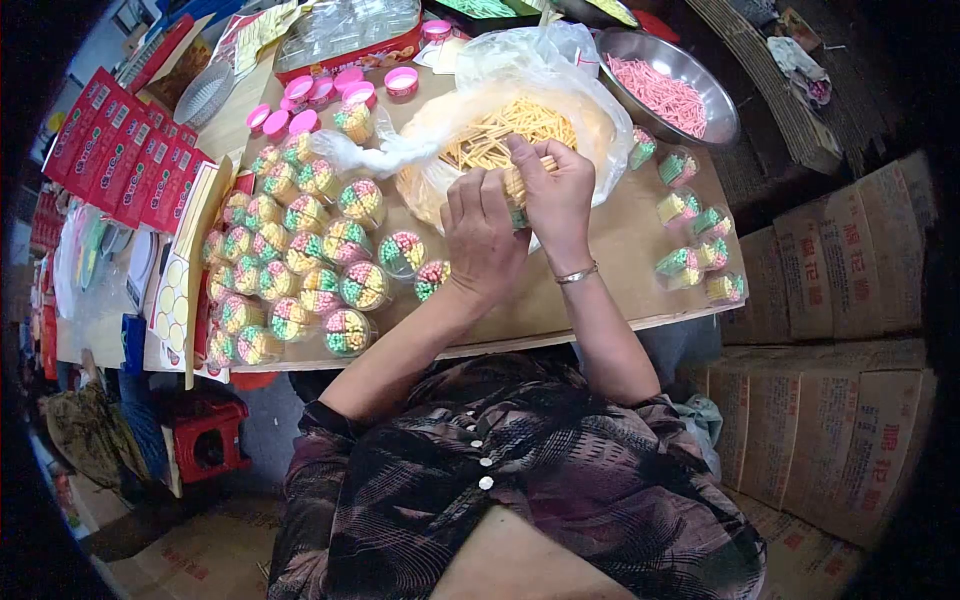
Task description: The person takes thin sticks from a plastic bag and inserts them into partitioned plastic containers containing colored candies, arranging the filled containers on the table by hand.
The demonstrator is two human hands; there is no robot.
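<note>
My right hand (560, 195) is closed on a bundle of thin yellow sticks (530, 180), above an open clear plastic bag (605, 125). More loose yellow sticks (525, 120) fill the bag. My left hand (485, 230) presses against the right, fingers curled round what looks like a small clear cup, mostly hidden; a bit of green shows at its lower edge. Left of my hands stand several clear cups (363, 285) packed with pink, green and yellow sticks. Nearest my left wrist is one such cup (432, 279).
A steel bowl (722, 120) of pink sticks (660, 95) stands at the back right. Several part-filled cups (680, 267) lie or stand along the right edge. Pink lids (401, 82) are scattered behind, near red printed sheets (125, 150). Cartons (850, 250) are stacked at right.
</note>
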